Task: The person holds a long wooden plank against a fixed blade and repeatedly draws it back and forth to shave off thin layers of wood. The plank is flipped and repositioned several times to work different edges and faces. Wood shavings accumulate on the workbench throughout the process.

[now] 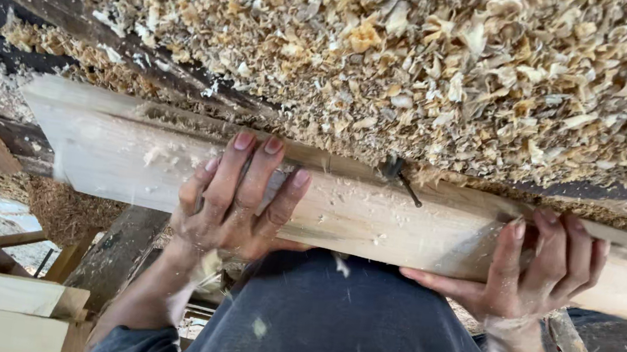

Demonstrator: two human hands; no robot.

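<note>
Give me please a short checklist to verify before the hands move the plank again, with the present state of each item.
1. Left hand lies on the plank, fingers spread over its face: ok.
2. Right hand grips the plank, fingers over the top edge, thumb under: ok.
3. Plank lies along the bench edge, against the person's body: ok.
4. Nail sticks up at the far edge of the plank, between the two hands: not ok.
5. Shavings are heaped on the bench right up to the plank: not ok.
6. Support under the plank: hidden, cannot tell.
</note>
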